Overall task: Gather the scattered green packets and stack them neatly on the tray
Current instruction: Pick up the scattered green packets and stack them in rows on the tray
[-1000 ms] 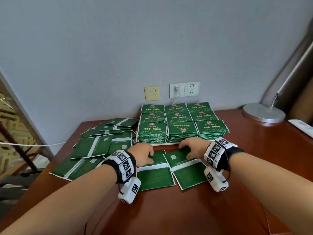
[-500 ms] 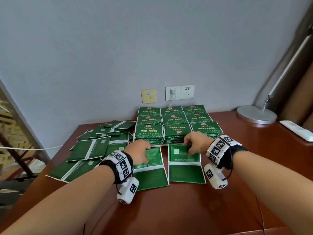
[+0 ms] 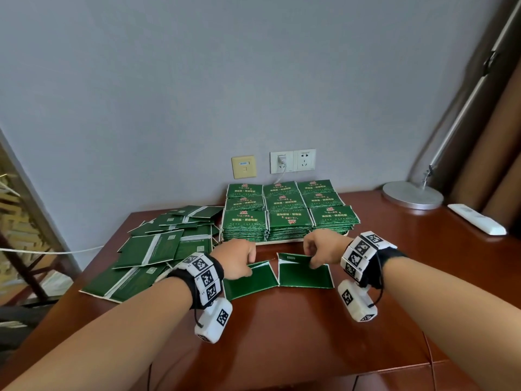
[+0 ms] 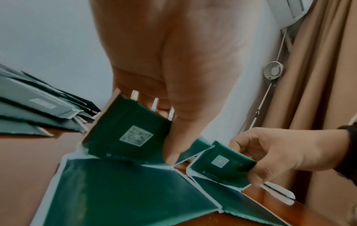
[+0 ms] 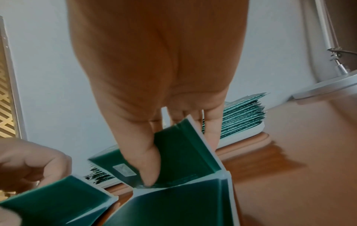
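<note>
Two open green packets lie side by side on the brown table in front of the tray. My left hand (image 3: pixel 247 266) pinches the far flap of the left packet (image 3: pixel 251 282) and holds it raised; thumb (image 4: pixel 172 150) lies on the flap (image 4: pixel 127 131) beside its code square. My right hand (image 3: pixel 311 262) pinches the raised far flap of the right packet (image 3: pixel 306 276), thumb (image 5: pixel 147 162) on the flap's inner face (image 5: pixel 183 149). Behind them the white tray (image 3: pixel 282 241) carries neat stacks of green packets (image 3: pixel 287 218). Several loose packets (image 3: pixel 158 249) lie scattered at the left.
A lamp base (image 3: pixel 412 194) and a white remote (image 3: pixel 476 219) sit at the back right. Wall sockets (image 3: pixel 293 160) with a plugged cable are behind the tray. A white cord (image 3: pixel 42 251) runs off the table's left. Bare table lies in front of my wrists.
The two packets lay flat under my hands and were turned square to each other. Now both hands have lifted the far halves up and toward me.
</note>
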Demonstrator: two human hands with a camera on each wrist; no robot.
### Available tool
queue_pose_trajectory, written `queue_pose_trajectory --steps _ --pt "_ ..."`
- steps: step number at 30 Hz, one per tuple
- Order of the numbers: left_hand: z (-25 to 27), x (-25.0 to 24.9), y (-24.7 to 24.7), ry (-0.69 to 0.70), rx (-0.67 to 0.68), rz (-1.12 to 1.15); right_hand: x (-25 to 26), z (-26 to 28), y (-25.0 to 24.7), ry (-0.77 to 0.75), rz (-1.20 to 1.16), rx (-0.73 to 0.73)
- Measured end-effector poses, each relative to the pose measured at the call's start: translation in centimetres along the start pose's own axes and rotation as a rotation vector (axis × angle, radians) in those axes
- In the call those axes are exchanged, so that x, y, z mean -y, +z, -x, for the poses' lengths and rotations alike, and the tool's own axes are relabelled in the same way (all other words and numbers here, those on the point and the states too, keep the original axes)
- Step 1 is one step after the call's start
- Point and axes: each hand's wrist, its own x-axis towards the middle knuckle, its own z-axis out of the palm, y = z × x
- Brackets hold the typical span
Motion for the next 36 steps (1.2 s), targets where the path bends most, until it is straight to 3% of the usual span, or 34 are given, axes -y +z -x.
queue_pose_trajectory --steps 6,19,29,36 --pt "0.5 0.0 0.6 -0.028 0.109 0.129 0.3 1.2 0.1 -0.026 -0.014 0.138" --pt "0.8 1.9 1.4 -0.214 0.145 0.017 -0.9 1.2 1.5 0.114 0.103 0.095" --pt "1.0 1.5 0.8 -0.25 0.153 0.118 -1.2 1.3 1.5 0.138 -0.028 0.064" --pt "0.0 2.1 -0.2 -0.261 0.055 0.315 -2.2 0.9 0.7 0.086 -0.342 -0.066"
